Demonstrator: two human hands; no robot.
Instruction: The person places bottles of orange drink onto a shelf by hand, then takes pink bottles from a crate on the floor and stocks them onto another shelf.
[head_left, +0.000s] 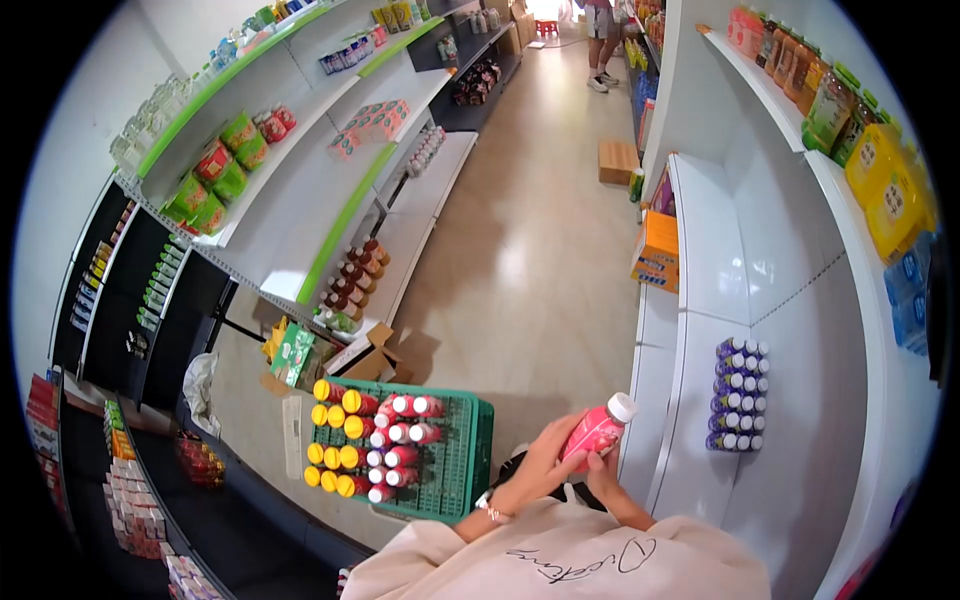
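Observation:
A pink bottle with a white cap (597,432) is held in front of the body, tilted up to the right. My left hand (545,458) wraps round its left side, with a bracelet at the wrist. My right hand (603,477) grips the lower part of the same bottle. To the left stands a green crate (482,455) with yellow-capped bottles (352,427) and white-capped pink and red bottles (399,433) in rows. Purple bottles with white caps (737,395) stand in rows on the low right shelf.
White shelves (290,235) with packs and bottles line the left. Orange boxes (656,250) and a brown carton (617,161) stand along the right of the aisle. An open cardboard box (372,352) lies behind the crate. A person (600,45) stands far down the aisle.

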